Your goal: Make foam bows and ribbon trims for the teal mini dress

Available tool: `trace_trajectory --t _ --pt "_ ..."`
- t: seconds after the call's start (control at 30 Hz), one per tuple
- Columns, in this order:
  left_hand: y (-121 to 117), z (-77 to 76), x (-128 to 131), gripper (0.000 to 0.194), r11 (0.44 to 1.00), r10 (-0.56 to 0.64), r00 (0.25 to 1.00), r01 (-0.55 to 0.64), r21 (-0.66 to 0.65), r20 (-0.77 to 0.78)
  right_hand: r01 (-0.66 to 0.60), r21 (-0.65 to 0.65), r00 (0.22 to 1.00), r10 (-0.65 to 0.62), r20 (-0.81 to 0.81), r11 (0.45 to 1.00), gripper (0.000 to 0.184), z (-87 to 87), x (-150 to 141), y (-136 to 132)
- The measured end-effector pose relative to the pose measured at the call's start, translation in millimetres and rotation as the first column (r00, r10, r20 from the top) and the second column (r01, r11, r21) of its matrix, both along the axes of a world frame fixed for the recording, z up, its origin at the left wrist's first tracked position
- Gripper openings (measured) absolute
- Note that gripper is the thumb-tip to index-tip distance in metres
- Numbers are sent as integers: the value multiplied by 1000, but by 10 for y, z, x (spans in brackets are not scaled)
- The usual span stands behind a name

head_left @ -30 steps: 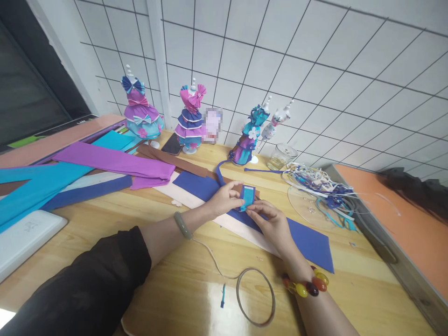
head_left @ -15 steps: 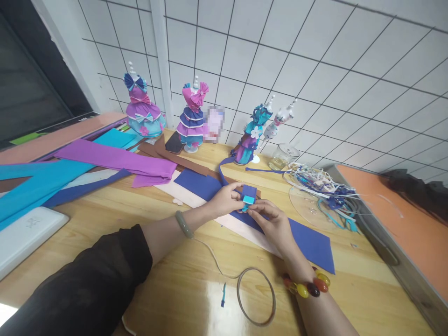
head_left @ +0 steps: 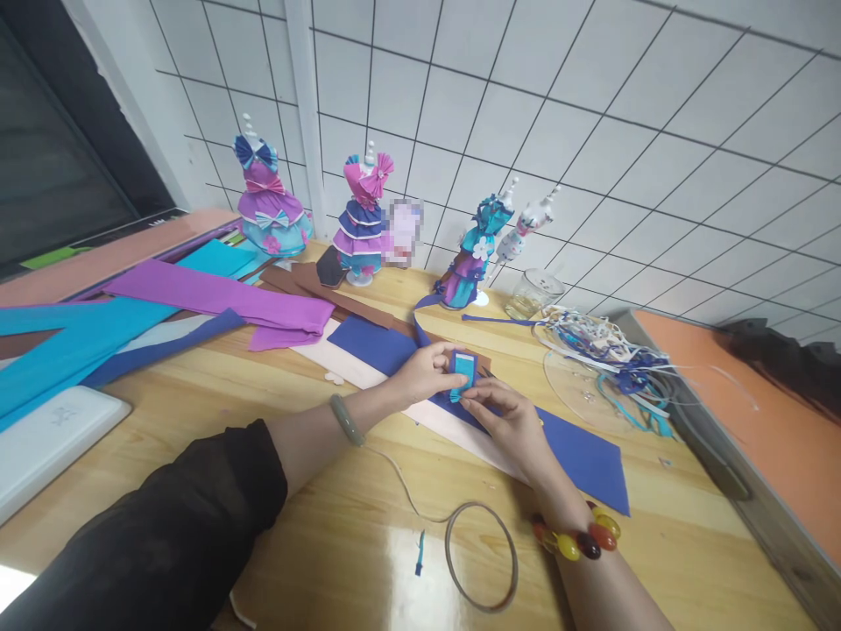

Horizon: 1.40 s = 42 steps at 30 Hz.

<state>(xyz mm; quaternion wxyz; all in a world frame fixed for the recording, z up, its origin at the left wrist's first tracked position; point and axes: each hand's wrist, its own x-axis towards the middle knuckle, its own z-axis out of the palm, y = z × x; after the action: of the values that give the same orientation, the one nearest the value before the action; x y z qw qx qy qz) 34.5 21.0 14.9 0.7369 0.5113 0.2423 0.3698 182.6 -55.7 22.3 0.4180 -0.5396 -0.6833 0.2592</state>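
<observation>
- Left hand (head_left: pixel 424 375): pinched closed on folded blue piece (head_left: pixel 466 365)
- Right hand (head_left: pixel 513 422): fingertips closed on its lower end
- Navy strip (head_left: pixel 588 460): flat beneath grip, extending right

On your table (head_left: pixel 295 543), around the folded piece (head_left: pixel 464 365) between your left hand (head_left: pixel 426 372) and right hand (head_left: pixel 509 422): one mannequin (head_left: pixel 360 230) at eleven o'clock, another mannequin (head_left: pixel 468 258) at twelve, strip pile (head_left: pixel 601 346) at three, looped cord (head_left: pixel 516 561) at six, flat case (head_left: pixel 62 443) near nine.

Over the table's front (head_left: pixel 355 543) there's room; mannequins (head_left: pixel 361 223) block the back.
</observation>
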Motion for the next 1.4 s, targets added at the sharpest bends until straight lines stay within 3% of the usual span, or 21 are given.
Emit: trace_trajectory --t 0.4,0.6,0.73,0.87,1.1,1.4 --pt "8 28 -22 52 998 40 997 -44 -54 -71 -4 -43 1000 3 -30 999 10 -26 9 1" --pt "31 -19 6 53 997 35 998 -39 -67 -48 26 -114 975 -50 -216 993 14 -70 70 33" --pt "41 -47 38 40 996 44 999 -42 -77 16 31 -151 944 -78 -319 988 14 -62 89 49" --pt "36 -54 34 26 999 34 999 -34 30 20 47 -138 934 -92 -346 989 12 -52 93 56" --pt "-1 -12 -22 26 969 -123 987 143 204 -108 17 -152 953 -62 -295 988 14 -67 94 44" --pt "9 -76 12 17 967 10 989 29 253 -151 -7 -110 994 -5 -112 994 13 -64 51 24"
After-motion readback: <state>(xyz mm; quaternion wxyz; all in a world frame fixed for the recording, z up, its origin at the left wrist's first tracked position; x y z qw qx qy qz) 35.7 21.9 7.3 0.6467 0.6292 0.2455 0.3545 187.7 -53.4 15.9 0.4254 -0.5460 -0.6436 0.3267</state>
